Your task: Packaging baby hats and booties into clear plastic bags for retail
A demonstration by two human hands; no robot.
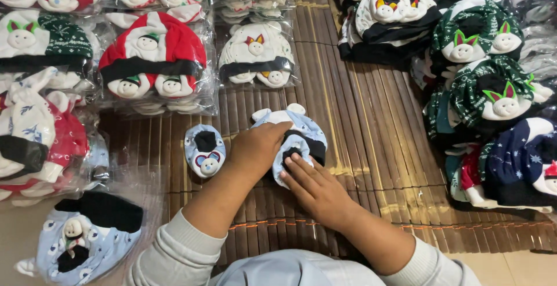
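A light-blue cap (299, 132) lies on the mat (360, 123), its long axis running from its two white ears at the far end toward the person. The left hand (258, 146) presses flat on it; the right hand (313, 187) rests fingers extended on its near edge. One bootie (205, 149) sits just left, toe nearest.

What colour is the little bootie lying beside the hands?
Light blue with a black cuff and a white bear face: bootie, head view.

cap (296, 141) on mat (371, 146) | bootie (204, 149) left of cap
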